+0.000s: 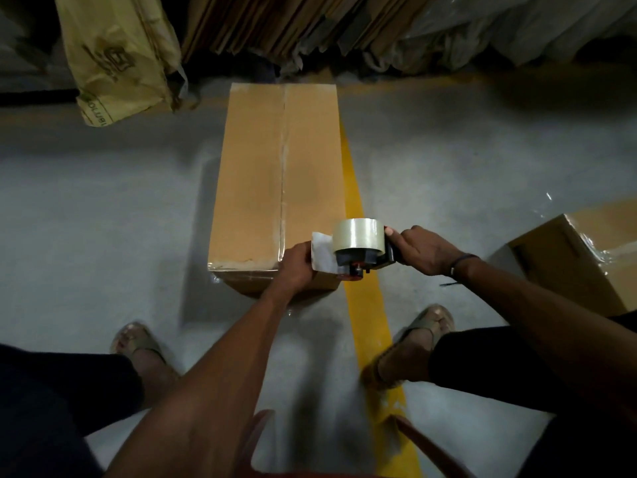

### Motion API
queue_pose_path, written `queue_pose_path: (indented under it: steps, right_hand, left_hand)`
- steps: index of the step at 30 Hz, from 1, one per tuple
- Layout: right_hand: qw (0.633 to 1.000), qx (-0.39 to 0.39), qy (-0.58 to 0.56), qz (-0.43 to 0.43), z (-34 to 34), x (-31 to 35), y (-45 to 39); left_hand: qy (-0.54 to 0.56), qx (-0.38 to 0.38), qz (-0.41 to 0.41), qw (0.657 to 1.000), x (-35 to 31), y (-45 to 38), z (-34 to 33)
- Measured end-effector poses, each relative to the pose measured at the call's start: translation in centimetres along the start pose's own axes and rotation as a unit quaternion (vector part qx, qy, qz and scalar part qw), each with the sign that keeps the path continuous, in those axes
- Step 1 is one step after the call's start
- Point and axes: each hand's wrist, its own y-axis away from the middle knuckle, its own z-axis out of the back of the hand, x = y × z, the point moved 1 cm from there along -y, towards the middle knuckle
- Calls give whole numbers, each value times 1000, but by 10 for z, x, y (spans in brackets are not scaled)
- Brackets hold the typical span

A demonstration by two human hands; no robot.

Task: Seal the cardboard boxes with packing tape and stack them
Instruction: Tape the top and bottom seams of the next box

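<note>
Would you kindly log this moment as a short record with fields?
box: long cardboard box on the floor, centre seam taped
tool: tape dispenser at the box's near right corner
right hand: grips the dispenser handle
left hand: holds the tape end at the near edge
nearby: second box, at right

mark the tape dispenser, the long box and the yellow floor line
tape dispenser [358, 248]: head view, on the clear tape roll.
long box [255, 174]: head view, on the left top flap.
yellow floor line [365, 305]: head view, on the stretch between the feet.
</note>
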Motion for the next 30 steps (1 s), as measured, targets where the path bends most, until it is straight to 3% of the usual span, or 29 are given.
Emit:
queue_pose_path:
  steps: [3,7,13,18,22,25,30]
  right_hand:
    - [999,4,34,-22,7,-20,11]
    - [997,12,40,-59,10,-41,19]
    - [996,36,66,-56,-7,-31,0]
    - [993,61,79,-57,1,-30,-11]
    - [995,46,54,-70,-4,-27,-10]
    - [994,37,69,-79,-6,-25,-6]
    - [990,11,68,-123,-11,-35,3]
  left_hand:
    - [12,0,-32,999,4,-6,-3]
    - [146,33,55,987,-8,-12,-2]
    - [200,129,119,964,-43,-31,-7]
    - [74,137,202,967,-44,-49,-30]
    - [11,97,212,972,-61,-39,-35]
    - [20,100,209,973,-50,-51,-39]
    - [-66,116,220,966,-51,-58,-46]
